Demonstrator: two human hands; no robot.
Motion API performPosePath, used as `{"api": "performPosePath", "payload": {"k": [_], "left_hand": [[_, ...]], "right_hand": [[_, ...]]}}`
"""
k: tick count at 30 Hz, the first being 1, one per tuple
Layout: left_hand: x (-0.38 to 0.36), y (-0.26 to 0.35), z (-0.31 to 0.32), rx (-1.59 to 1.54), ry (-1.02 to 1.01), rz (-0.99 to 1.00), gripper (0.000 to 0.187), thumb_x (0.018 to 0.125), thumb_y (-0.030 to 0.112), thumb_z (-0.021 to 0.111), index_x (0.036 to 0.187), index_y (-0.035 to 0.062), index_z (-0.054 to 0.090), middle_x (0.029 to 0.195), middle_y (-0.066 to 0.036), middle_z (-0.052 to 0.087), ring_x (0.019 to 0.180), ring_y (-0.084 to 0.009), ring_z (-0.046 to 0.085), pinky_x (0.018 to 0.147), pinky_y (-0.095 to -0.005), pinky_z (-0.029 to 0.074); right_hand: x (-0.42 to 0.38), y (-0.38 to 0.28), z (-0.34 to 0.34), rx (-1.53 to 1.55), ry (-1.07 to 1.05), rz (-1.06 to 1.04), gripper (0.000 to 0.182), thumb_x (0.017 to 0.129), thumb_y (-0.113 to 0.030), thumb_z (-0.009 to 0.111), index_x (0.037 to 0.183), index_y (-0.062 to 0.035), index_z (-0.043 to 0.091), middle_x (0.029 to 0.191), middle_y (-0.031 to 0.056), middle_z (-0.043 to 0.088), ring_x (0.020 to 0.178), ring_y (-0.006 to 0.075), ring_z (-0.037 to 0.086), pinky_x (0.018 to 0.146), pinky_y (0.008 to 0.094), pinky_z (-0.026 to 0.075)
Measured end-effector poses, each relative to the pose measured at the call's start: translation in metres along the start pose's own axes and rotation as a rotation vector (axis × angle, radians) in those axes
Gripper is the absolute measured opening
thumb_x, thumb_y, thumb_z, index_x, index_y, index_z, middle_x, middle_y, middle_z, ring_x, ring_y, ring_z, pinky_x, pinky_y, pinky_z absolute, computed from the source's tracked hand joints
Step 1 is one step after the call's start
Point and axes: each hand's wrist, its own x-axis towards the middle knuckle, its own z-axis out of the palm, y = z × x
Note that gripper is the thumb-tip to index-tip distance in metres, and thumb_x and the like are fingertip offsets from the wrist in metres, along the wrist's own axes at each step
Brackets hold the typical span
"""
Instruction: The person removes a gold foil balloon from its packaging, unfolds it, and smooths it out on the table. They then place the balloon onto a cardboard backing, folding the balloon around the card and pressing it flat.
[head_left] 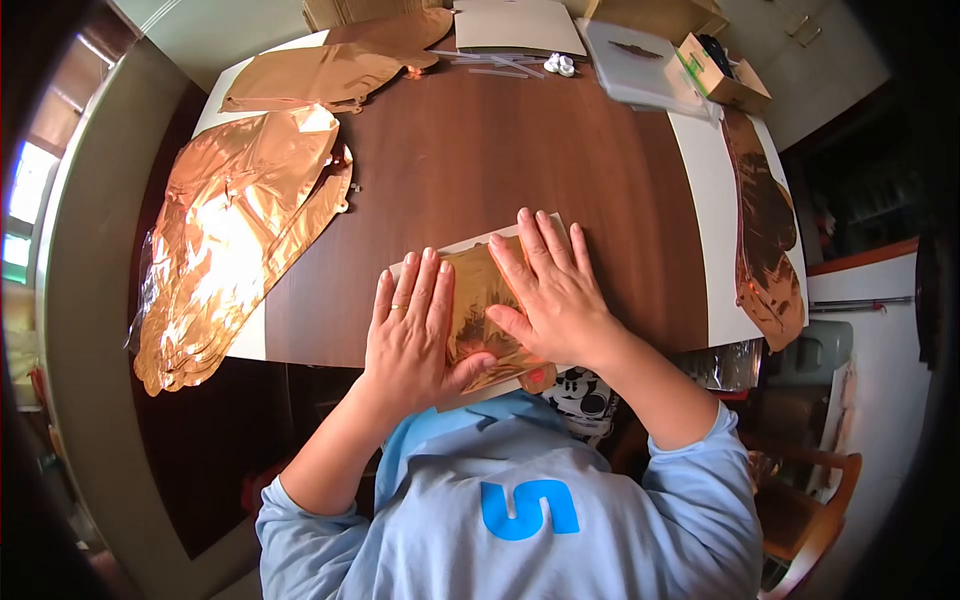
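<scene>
My left hand (412, 330) lies flat with its fingers stretched out, a ring on one of them. It presses on the left side of a folded gold foil balloon (472, 300). Flat on the right side of the same foil is my right hand (555, 295), fingers spread and thumb pointing inward. Under the foil is a thin white card (462, 243), whose rim shows past my fingertips and near my shirt. The card and foil sit tilted at the table's front edge. Both palms hide much of the foil.
Shiny copper-gold foil balloons (230, 240) are piled at the left, with more foil (310, 78) behind. Another foil piece (765, 220) hangs over the right edge. At the back are a white board (520, 25), thin strips (490, 66), a plastic packet (640, 65) and a cardboard box (730, 80).
</scene>
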Motion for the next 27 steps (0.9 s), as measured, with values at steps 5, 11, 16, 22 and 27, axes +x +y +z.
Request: {"api": "performPosePath", "payload": {"k": [5, 11, 16, 22, 27], "left_hand": [[0.026, 0.018, -0.018, 0.021, -0.023, 0.012, 0.089, 0.092, 0.063, 0.051, 0.147, -0.0063, 0.038, 0.154, -0.024, 0.037, 0.146, -0.039, 0.031, 0.121, -0.0529, 0.014], [0.029, 0.005, 0.009, -0.132, 0.054, 0.148, 0.085, 0.092, 0.059, 0.053, 0.146, -0.0051, 0.041, 0.153, -0.023, 0.04, 0.145, -0.0369, 0.033, 0.119, -0.0536, 0.02], [0.002, -0.008, 0.006, -0.024, 0.054, 0.104, 0.09, 0.091, 0.061, 0.055, 0.15, -0.0049, 0.035, 0.155, -0.024, 0.036, 0.146, -0.037, 0.032, 0.119, -0.0531, 0.019], [-0.001, -0.021, 0.0, -0.071, -0.026, 0.118, 0.097, 0.089, 0.068, 0.054, 0.153, -0.0008, 0.032, 0.158, -0.023, 0.031, 0.149, -0.0363, 0.026, 0.121, -0.0518, 0.014], [-0.008, -0.02, -0.012, -0.178, -0.013, 0.181, 0.102, 0.079, 0.07, 0.064, 0.152, 0.0049, 0.037, 0.158, -0.023, 0.03, 0.149, -0.0379, 0.026, 0.12, -0.0557, 0.015]], "right_hand": [[-0.001, 0.0, 0.005, -0.01, 0.029, -0.003, 0.077, 0.096, -0.053, 0.051, 0.157, -0.0132, 0.028, 0.161, 0.0287, 0.015, 0.149, 0.0458, 0.015, 0.117, 0.066, 0.007], [-0.001, -0.002, 0.0, -0.031, 0.016, 0.048, 0.078, 0.093, -0.05, 0.056, 0.158, -0.0161, 0.027, 0.161, 0.0277, 0.016, 0.148, 0.0467, 0.016, 0.116, 0.0661, 0.009], [-0.002, -0.004, 0.001, -0.015, 0.041, 0.055, 0.079, 0.093, -0.049, 0.059, 0.158, -0.0167, 0.027, 0.16, 0.0284, 0.016, 0.147, 0.0471, 0.018, 0.117, 0.0653, 0.01], [-0.003, -0.004, 0.002, -0.011, 0.033, 0.057, 0.078, 0.094, -0.051, 0.056, 0.158, -0.0167, 0.028, 0.161, 0.0283, 0.016, 0.148, 0.0464, 0.016, 0.117, 0.0645, 0.009], [-0.002, -0.004, 0.002, -0.034, 0.009, 0.063, 0.077, 0.095, -0.054, 0.053, 0.157, -0.0168, 0.029, 0.161, 0.0274, 0.016, 0.149, 0.0451, 0.014, 0.118, 0.0647, 0.007]]}}
